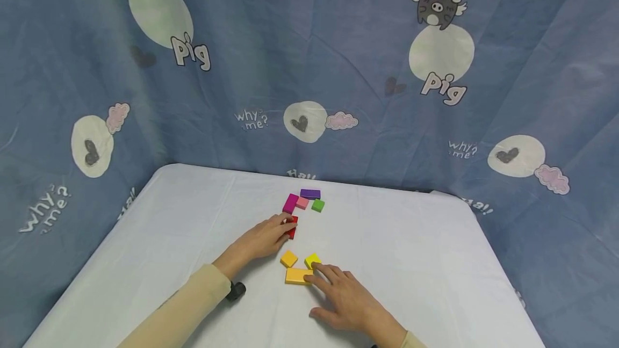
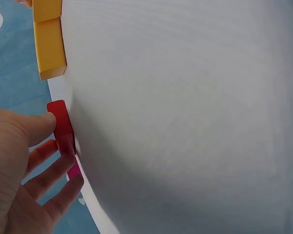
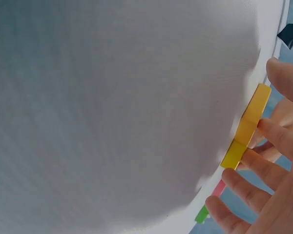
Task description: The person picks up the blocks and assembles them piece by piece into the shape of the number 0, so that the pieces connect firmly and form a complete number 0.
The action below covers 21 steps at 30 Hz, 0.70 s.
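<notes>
1. A table (image 1: 184,214) draped in white cloth is seen before a blue printed curtain (image 1: 290,42).
2. The left hand (image 1: 261,239) is laid mid-table, its fingertips pinching a small red block (image 1: 292,226), a flat glossy rectangle.
3. The right hand (image 1: 345,297) is spread flat, fingers straight, touching a long orange block (image 1: 297,276) and a yellow block (image 1: 312,260).
4. Magenta, purple, pink and green blocks are grouped just beyond.

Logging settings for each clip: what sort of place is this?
Probably a makeshift indoor recording corner: a table under a white cloth, a blue cartoon-pig sheet hung as backdrop, and small coloured blocks being handled by two hands.
</notes>
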Available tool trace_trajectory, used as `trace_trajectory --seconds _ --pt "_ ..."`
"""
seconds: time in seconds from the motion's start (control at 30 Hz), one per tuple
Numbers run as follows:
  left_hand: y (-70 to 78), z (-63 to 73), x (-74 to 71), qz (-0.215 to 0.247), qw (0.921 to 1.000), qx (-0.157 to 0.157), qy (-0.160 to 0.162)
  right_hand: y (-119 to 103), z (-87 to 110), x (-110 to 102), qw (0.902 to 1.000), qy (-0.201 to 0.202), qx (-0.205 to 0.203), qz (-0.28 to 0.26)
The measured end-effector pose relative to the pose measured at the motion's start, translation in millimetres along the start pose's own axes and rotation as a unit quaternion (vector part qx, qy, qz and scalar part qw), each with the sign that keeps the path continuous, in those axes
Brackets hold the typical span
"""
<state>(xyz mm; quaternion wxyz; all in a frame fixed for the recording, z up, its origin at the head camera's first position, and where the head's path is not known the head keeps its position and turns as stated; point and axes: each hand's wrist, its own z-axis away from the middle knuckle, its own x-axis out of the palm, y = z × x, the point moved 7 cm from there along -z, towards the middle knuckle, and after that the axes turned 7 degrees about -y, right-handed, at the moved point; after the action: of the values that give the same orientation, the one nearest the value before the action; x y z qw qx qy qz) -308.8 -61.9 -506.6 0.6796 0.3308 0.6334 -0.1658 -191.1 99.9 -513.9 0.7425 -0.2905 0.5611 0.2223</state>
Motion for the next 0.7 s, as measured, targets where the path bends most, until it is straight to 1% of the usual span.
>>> trace_trajectory --seconds 0.1,0.23,0.33,0.5,0.7 --pt "-1.3 0.0 0.6 0.002 0.9999 -0.012 -0.005 0.0 0.0 0.1 1.0 0.002 -0.001 0.002" --pt "-4.3 0.2 1.4 0.015 0.9988 -0.038 -0.025 0.3 -0.1 0.0 1.0 0.0 -0.001 0.002" --pt "-5.1 0.4 -0.1 0.024 0.9978 -0.051 -0.035 0.5 -0.3 -0.1 1.0 -0.003 0.001 -0.004" --pt "-4.8 1.5 -2.1 0.033 0.9966 -0.06 -0.047 0.5 -0.4 0.1 1.0 -0.004 0.003 -0.009" --pt "-4.2 5.2 -2.4 0.04 0.9959 -0.06 -0.054 0.3 0.2 1.0 1.0 -0.003 0.0 -0.008"
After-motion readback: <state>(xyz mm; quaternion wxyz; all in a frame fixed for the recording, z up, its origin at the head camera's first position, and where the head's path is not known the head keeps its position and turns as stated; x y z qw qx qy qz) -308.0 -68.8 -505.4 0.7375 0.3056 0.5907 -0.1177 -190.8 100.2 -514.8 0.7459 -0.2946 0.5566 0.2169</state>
